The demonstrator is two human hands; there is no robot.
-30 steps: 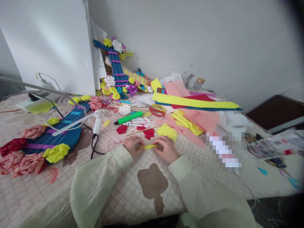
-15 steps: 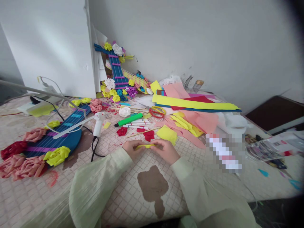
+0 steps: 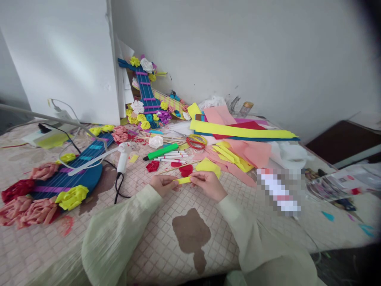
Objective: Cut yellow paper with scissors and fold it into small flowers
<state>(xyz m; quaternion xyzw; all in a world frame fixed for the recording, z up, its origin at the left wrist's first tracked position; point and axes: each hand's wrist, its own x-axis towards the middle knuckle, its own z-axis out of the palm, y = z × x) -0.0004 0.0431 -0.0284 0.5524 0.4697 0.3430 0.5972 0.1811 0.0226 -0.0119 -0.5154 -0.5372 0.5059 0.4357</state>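
Observation:
A narrow yellow paper strip (image 3: 183, 180) stretches between my two hands, a little above the table. My left hand (image 3: 162, 184) pinches its left end between thumb and fingers. At the other end, my right hand (image 3: 210, 185) pinches it the same way. Just beyond my right hand lies a yellow paper sheet (image 3: 208, 167), partly covered by the fingers. A red paper piece (image 3: 186, 171) lies behind the strip. To the left of it is a small red paper flower (image 3: 152, 166).
A white glue gun (image 3: 122, 159) stands left, beside a blue paper guitar (image 3: 86, 174) with paper flowers. Behind are a green marker (image 3: 162, 151), several white pens, red-handled scissors (image 3: 196, 142) and a long yellow paper strip (image 3: 244, 130). Another blue guitar (image 3: 145, 87) leans at the wall.
My hands have moved slightly apart, and more of the yellow strip shows between them. Its flat face is now turned toward me. Both hands keep their pinch.

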